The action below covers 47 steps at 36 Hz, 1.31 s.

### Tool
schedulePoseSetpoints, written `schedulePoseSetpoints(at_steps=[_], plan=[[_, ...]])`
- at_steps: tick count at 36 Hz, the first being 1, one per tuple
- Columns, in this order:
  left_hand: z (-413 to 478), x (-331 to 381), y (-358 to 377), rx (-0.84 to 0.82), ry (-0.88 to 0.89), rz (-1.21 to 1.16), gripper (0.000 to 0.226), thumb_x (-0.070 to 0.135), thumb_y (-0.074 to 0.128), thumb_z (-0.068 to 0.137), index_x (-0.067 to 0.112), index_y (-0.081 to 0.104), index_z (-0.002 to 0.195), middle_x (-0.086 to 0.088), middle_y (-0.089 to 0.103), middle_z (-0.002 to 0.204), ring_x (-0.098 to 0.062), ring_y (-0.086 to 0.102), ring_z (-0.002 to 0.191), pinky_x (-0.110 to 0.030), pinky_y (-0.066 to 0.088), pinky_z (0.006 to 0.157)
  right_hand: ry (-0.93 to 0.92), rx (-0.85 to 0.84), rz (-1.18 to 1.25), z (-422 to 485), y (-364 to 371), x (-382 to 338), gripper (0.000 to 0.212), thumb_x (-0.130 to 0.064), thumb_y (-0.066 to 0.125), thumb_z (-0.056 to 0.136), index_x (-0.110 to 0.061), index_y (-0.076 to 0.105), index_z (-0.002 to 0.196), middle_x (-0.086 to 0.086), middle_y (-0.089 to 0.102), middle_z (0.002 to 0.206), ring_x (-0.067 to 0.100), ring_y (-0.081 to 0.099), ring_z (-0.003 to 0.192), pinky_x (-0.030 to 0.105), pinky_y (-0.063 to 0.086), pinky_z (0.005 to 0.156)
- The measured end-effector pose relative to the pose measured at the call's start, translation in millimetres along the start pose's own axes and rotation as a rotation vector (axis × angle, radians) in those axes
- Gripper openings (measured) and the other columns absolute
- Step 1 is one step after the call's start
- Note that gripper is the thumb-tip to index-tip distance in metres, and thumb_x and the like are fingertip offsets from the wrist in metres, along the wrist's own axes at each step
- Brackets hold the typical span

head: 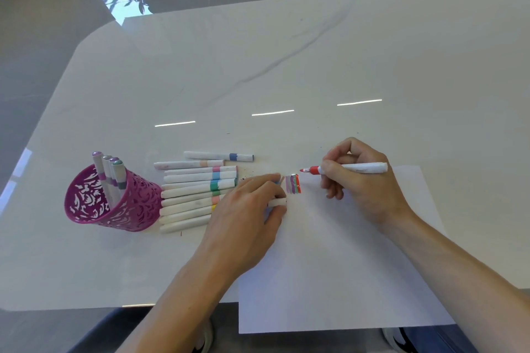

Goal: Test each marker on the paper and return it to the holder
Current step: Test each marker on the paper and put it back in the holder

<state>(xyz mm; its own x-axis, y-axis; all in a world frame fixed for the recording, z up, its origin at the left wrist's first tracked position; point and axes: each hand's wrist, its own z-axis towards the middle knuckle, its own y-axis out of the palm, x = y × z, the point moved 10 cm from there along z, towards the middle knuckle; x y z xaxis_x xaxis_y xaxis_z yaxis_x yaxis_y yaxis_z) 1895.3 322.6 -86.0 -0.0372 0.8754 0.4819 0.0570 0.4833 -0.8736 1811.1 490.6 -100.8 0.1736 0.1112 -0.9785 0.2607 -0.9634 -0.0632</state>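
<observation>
The right hand (358, 180) grips an uncapped red marker (355, 167), its tip pointing left, just beside the far end of the colour strokes (294, 184) on the paper (329, 266). The left hand (249, 203) rests on the paper's left edge, pinching a white cap (277, 202). On the table (258, 66), a row of markers (189, 189) lies between that hand and the pink holder (114, 203) at far left, which has four markers standing in it.

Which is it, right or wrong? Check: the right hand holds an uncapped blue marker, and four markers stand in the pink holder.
Wrong: the marker in the right hand is red, not blue, as the head view shows. It is uncapped, and four markers stand in the pink holder.
</observation>
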Motion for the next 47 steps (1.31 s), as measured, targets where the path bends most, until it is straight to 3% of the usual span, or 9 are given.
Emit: schedulePoseSetpoints(at_steps=[6, 11, 14, 19, 22, 29, 36, 47], plan=[[0.1, -1.9, -21.8, 0.118, -0.085, -0.147, 0.019, 0.039, 0.062, 0.094, 0.036, 0.068, 0.112, 0.023, 0.065, 0.110, 0.003, 0.056, 0.094, 0.000, 0.035, 0.077, -0.059, 0.066, 0.034, -2.3, -8.0, -23.6, 0.006, -0.007, 0.078, 0.087, -0.006, 0.072, 0.090, 0.006, 0.070, 0.067, 0.021, 0.063, 0.056, 0.026, 0.049, 0.052], [1.2, -12.0, -26.0, 0.180, -0.203, -0.432, 0.015, 0.040, 0.065, 0.093, 0.040, 0.071, 0.106, 0.015, 0.068, 0.077, -0.003, 0.065, 0.075, -0.016, 0.049, 0.067, -0.057, 0.069, 0.081, -7.3, -7.0, -29.6, 0.004, -0.010, 0.075, 0.091, -0.006, 0.077, 0.092, 0.003, 0.074, 0.072, 0.022, 0.066, 0.064, 0.029, 0.053, 0.060], [2.6, -14.8, -20.1, 0.151, -0.256, -0.553, 0.012, 0.033, 0.064, 0.095, 0.034, 0.071, 0.105, 0.013, 0.071, 0.077, -0.003, 0.069, 0.069, -0.026, 0.056, 0.071, -0.027, 0.070, 0.141, -11.0, -4.8, -28.5, 0.016, -0.010, 0.063, 0.099, -0.003, 0.073, 0.088, 0.008, 0.073, 0.072, 0.023, 0.067, 0.064, 0.030, 0.054, 0.060], [4.4, -12.1, -14.9, 0.102, -0.271, -0.615, 0.011, 0.025, 0.062, 0.098, 0.030, 0.070, 0.102, 0.014, 0.072, 0.080, -0.003, 0.069, 0.070, -0.028, 0.056, 0.072, -0.044, 0.050, 0.175, -14.5, -0.7, -35.3, 0.014, -0.006, 0.053, 0.103, 0.003, 0.058, 0.093, 0.011, 0.076, 0.075, 0.026, 0.069, 0.063, 0.030, 0.057, 0.058], [4.4, -10.4, -14.1, 0.100, -0.260, -0.590, 0.014, 0.025, 0.061, 0.098, 0.029, 0.071, 0.107, 0.014, 0.072, 0.080, -0.004, 0.069, 0.071, -0.027, 0.056, 0.073, -0.071, 0.032, 0.169, -15.3, 1.4, -40.6, 0.014, -0.004, 0.052, 0.103, 0.001, 0.058, 0.091, 0.008, 0.074, 0.071, 0.025, 0.068, 0.062, 0.030, 0.057, 0.058], [3.9, 3.1, -23.3, 0.125, -0.166, -0.442, 0.019, 0.024, 0.060, 0.097, 0.032, 0.070, 0.111, 0.016, 0.070, 0.082, 0.000, 0.067, 0.075, -0.008, 0.045, 0.066, -0.076, -0.007, 0.160, -16.9, 7.8, -41.4, 0.017, 0.000, 0.052, 0.102, -0.001, 0.056, 0.086, 0.008, 0.075, 0.070, 0.025, 0.067, 0.061, 0.032, 0.056, 0.058], [4.7, 5.5, -28.8, 0.144, -0.111, -0.453, 0.017, 0.025, 0.059, 0.098, 0.029, 0.070, 0.110, 0.015, 0.066, 0.085, -0.004, 0.066, 0.075, -0.011, 0.046, 0.066, -0.069, -0.052, 0.145, -14.8, 12.6, -39.7, 0.014, -0.005, 0.055, 0.103, 0.000, 0.059, 0.090, 0.010, 0.075, 0.073, 0.024, 0.069, 0.062, 0.031, 0.058, 0.059], [6.3, 5.9, -30.2, 0.187, -0.086, -0.420, 0.018, 0.025, 0.053, 0.101, 0.026, 0.071, 0.102, 0.015, 0.058, 0.066, -0.005, 0.060, 0.068, -0.009, 0.040, 0.060, -0.061, -0.130, 0.189, -16.1, 25.1, -32.9, 0.018, -0.010, 0.062, 0.100, 0.007, 0.062, 0.094, 0.021, 0.074, 0.078, 0.031, 0.071, 0.066, 0.033, 0.058, 0.061]])
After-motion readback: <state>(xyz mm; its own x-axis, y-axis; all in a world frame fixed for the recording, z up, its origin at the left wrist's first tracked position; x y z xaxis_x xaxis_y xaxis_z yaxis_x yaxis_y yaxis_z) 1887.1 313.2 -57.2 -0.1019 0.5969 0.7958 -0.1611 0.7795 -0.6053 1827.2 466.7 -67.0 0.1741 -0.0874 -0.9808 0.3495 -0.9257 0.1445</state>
